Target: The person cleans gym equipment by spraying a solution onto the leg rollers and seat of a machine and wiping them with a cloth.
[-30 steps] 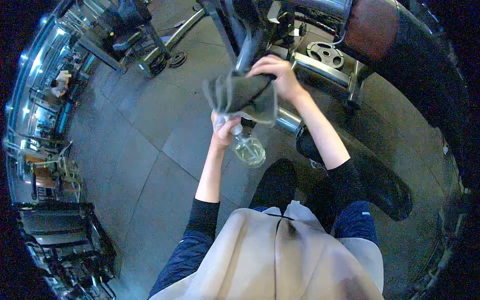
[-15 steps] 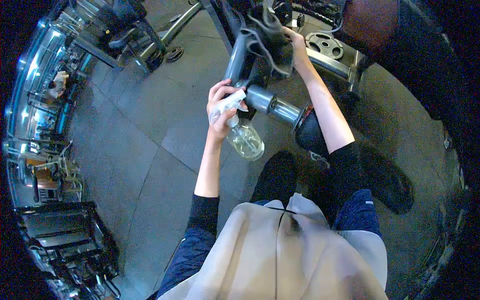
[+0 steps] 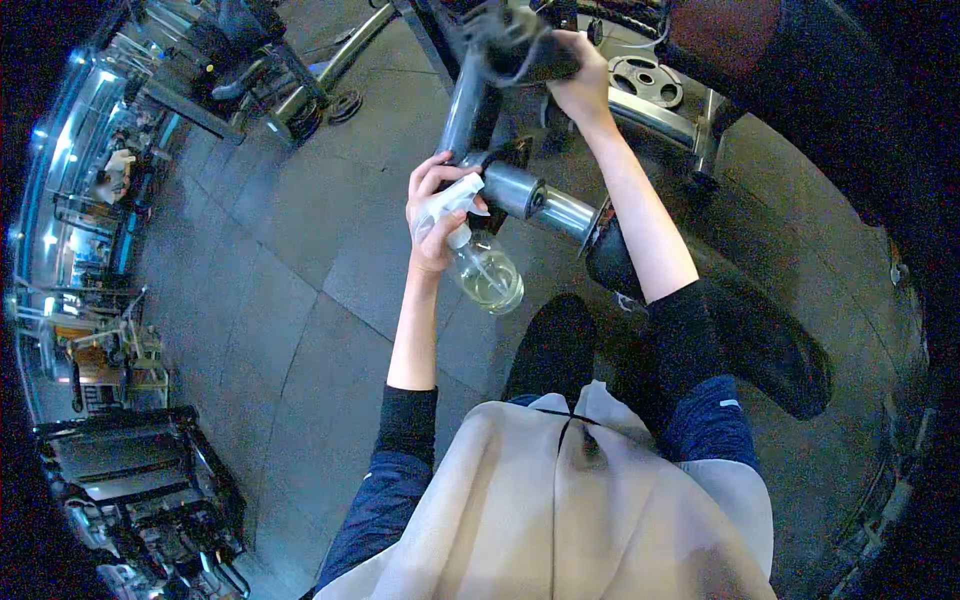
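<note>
A clear spray bottle with a white trigger head and pale yellowish liquid is gripped in my left hand. Those fingers wrap round the trigger head, right beside the grey metal post of a gym machine. Up at the top of this post, my right hand is closed on a dark cloth with paler edges, pressed against the machine's upper part. Motion blurs the cloth, and it hides some of the fingertips. Below, a grey cylinder joins a chrome bar leading to a black roller pad.
A grey weight plate hangs by a low metal frame tube at the upper right. A long black pad extends right of my legs. More gym machines line the left side, over dark floor tiles.
My right hand has shifted slightly left and up, and the cloth now bunches closer to the post instead of flaring out. The left hand and bottle have barely moved.
</note>
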Available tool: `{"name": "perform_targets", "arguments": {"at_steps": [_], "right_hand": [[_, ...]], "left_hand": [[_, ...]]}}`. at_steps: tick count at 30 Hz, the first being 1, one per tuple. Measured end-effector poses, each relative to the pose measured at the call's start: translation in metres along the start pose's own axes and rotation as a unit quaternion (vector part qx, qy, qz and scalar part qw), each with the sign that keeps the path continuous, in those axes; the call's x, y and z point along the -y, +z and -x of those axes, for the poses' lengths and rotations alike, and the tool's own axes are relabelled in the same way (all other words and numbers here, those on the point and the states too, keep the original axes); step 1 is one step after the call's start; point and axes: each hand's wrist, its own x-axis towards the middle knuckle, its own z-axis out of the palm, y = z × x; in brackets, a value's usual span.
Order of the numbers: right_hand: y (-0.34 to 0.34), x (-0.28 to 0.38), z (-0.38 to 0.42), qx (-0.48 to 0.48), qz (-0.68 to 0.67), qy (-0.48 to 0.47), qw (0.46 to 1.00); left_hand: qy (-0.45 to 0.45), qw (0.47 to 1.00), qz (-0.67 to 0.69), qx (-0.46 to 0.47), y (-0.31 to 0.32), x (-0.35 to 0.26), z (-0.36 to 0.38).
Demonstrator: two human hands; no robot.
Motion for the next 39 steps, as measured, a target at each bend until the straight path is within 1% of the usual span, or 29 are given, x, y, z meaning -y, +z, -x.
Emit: {"name": "perform_targets", "arguments": {"at_steps": [1,4,5,6,8,9,10,12,13,15,16,17,18,20,22,23,26,27,28,29,30,32,33,34,35,36,37,38,39], "right_hand": [[-0.002,-0.007,0.001,-0.003,-0.007,0.011,1.000],[0.003,-0.013,0.012,0.025,0.030,-0.044,0.998],[-0.001,-0.014,0.012,0.081,-0.038,-0.038,0.995],[0.001,-0.011,0.013,0.107,-0.116,0.096,0.983],[-0.009,0.017,0.016,0.198,-0.034,-0.005,0.980],[-0.002,0.016,0.023,0.259,-0.106,0.082,0.957],[-0.004,0.036,0.028,0.299,-0.055,-0.036,0.952],[-0.002,0.054,0.032,0.324,-0.088,-0.017,0.942],[0.001,0.045,0.033,0.326,-0.107,-0.018,0.939],[0.000,0.034,0.022,0.302,-0.169,0.095,0.933],[-0.002,0.035,0.018,0.287,-0.199,0.152,0.924],[-0.007,0.037,0.013,0.246,-0.083,0.109,0.960],[-0.006,0.015,0.008,0.188,-0.088,0.084,0.975],[-0.006,-0.014,0.003,0.098,-0.206,0.206,0.952],[0.000,-0.017,0.004,-0.005,-0.128,0.178,0.976],[-0.004,-0.019,0.009,-0.037,-0.205,0.291,0.934],[0.000,-0.026,0.012,0.018,-0.346,0.305,0.887],[-0.001,0.005,0.017,0.016,-0.400,0.358,0.844],[0.001,0.008,0.021,0.057,-0.403,0.335,0.850],[-0.003,0.010,0.025,0.143,-0.239,0.219,0.935],[-0.009,0.024,0.028,0.221,-0.062,0.092,0.969],[-0.003,0.039,0.034,0.344,-0.074,-0.009,0.936],[-0.003,0.047,0.034,0.347,-0.084,-0.017,0.934],[-0.004,0.045,0.033,0.354,-0.094,0.005,0.930],[-0.003,0.043,0.029,0.362,-0.105,0.028,0.926],[-0.003,0.039,0.027,0.368,-0.116,0.051,0.921],[-0.004,0.037,0.022,0.331,-0.106,0.042,0.937],[-0.007,0.034,0.016,0.293,-0.095,0.032,0.951],[-0.007,0.022,0.012,0.231,-0.127,0.053,0.963]], "left_hand": [[0.004,1.000,0.012,-0.006,0.001,0.001,0.000],[0.010,1.000,0.025,-0.009,0.002,0.001,-0.001],[0.011,1.000,0.024,-0.006,0.001,0.000,-0.001],[0.011,1.000,0.022,-0.006,0.002,-0.001,-0.001],[0.012,1.000,0.017,-0.004,0.001,-0.004,-0.002],[-0.014,0.997,0.066,-0.030,0.002,0.008,0.005],[-0.039,0.991,0.114,-0.055,0.005,0.030,0.019],[-0.107,0.968,0.209,-0.092,0.007,0.035,0.024],[-0.103,0.968,0.208,-0.091,0.008,0.038,0.024],[-0.060,0.987,0.137,-0.050,0.004,0.041,0.021],[-0.020,0.998,0.067,-0.009,-0.004,0.030,0.014],[0.022,0.999,-0.004,0.031,-0.008,0.021,0.006],[0.020,1.000,0.009,0.017,-0.005,0.014,0.003],[0.017,0.999,0.034,-0.011,0.003,0.002,0.002],[-0.006,0.999,0.050,-0.002,0.001,0.003,0.001],[-0.006,0.999,0.048,0.007,-0.001,0.004,0.001],[0.016,0.999,0.032,0.001,0.000,0.003,0.000],[0.027,0.999,0.025,-0.006,0.001,0.003,0.000],[0.010,0.999,0.046,-0.014,0.001,0.002,0.000],[-0.008,0.997,0.067,-0.022,0.003,0.000,0.002],[-0.026,0.996,0.081,-0.023,0.003,0.004,0.005],[-0.063,0.993,0.100,-0.016,-0.002,0.026,0.019],[-0.081,0.991,0.106,-0.009,-0.003,0.029,0.022],[-0.132,0.972,0.190,-0.045,0.000,0.032,0.023],[-0.133,0.966,0.204,-0.084,0.006,0.034,0.024],[-0.110,0.976,0.170,-0.080,0.005,0.029,0.021],[-0.086,0.984,0.135,-0.077,0.005,0.020,0.016],[-0.035,0.998,0.052,-0.030,-0.002,0.011,0.007],[0.017,0.999,-0.030,0.017,-0.005,0.004,0.002]]}}
